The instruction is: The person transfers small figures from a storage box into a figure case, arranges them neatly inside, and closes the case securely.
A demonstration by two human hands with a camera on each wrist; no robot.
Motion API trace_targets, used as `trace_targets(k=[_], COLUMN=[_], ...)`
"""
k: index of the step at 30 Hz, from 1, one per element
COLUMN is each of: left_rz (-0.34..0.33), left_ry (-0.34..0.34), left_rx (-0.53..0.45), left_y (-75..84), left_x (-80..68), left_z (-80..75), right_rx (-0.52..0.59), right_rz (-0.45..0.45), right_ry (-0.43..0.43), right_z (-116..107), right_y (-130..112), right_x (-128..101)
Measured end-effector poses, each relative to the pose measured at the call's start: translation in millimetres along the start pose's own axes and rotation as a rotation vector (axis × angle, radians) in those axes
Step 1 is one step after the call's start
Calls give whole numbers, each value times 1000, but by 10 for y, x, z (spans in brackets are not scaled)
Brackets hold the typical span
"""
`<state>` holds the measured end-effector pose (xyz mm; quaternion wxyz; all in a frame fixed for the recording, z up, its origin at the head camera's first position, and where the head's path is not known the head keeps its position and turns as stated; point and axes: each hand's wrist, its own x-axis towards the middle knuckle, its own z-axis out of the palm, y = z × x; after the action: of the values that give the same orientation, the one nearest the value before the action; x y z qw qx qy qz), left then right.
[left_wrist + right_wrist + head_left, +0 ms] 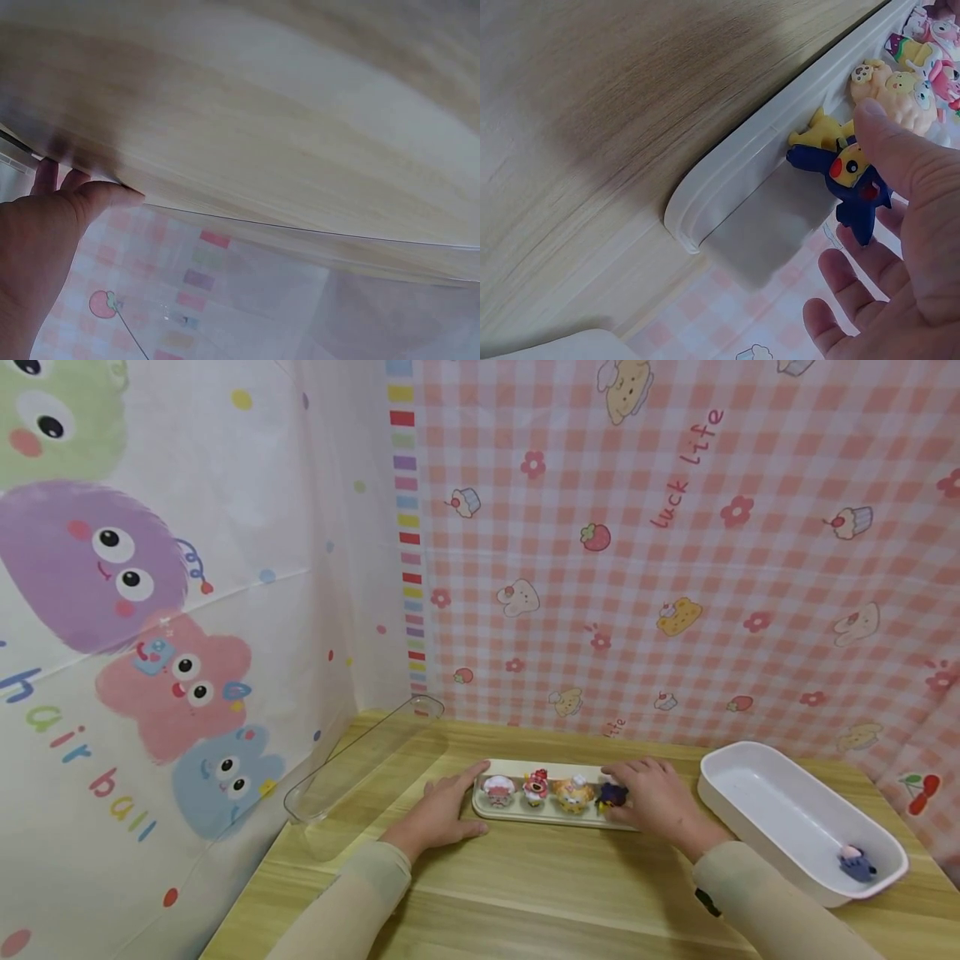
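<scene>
Hands are doing split duty: my left hand [438,814] is lying flat, steadying the tray [517,814] on the surface [540,893], while my right hand [652,802] is pinching the blue figure [851,176] at the tray's right end.

Left hand [441,814] lies flat, fingers straight; right hand [651,802] loosely curled.

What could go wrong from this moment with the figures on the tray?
The right hand closes on the dark blue figure with its thumb touching; the yellow figure stands close beside it and might get knocked over. The left hand only rests at the tray end, so the tray may slide.
</scene>
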<state>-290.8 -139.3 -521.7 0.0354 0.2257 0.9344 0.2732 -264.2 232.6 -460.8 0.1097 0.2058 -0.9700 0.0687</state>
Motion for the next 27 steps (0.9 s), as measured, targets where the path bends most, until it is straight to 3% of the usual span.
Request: trace_targets(k=[18,27], left_rz=[3,7], left_ry=[5,12], left_rx=[-9,-9], left_y=[-15,-20], left_x=[-3,3], left_z=[17,23], right_rx=[40,3], right_rz=[62,98], right_ry=[-59,-31], right_z=[-279,-535], right_y=[145,401], right_x=[-158,-346])
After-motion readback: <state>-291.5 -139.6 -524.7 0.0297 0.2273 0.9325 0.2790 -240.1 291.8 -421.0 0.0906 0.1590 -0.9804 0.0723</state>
